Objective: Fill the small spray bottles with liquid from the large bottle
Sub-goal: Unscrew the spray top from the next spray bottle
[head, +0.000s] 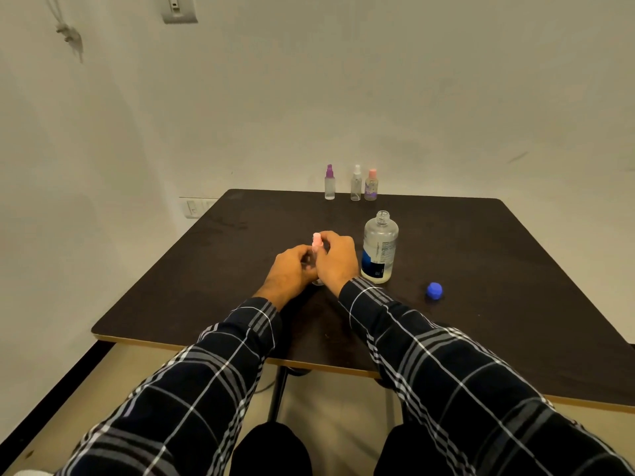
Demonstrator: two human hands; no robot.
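A small clear spray bottle with a pink top [316, 242] stands on the dark table [481, 255] between both hands. My left hand [292, 273] wraps its body, and my right hand [336, 259] pinches the pink top; most of the bottle is hidden. Just to the right stands the large clear bottle [379, 249], uncapped, with a little liquid at the bottom. Its blue cap [434, 291] lies on the table farther right. At the far edge stand three small bottles: a purple-topped one [329, 183], a white-topped one [356, 184] and a pink-capped one [371, 185].
The table's near edge [206, 348] runs across in front of my sleeves. A pale wall rises right behind the far edge, with a socket plate [194, 207] at the table's back left.
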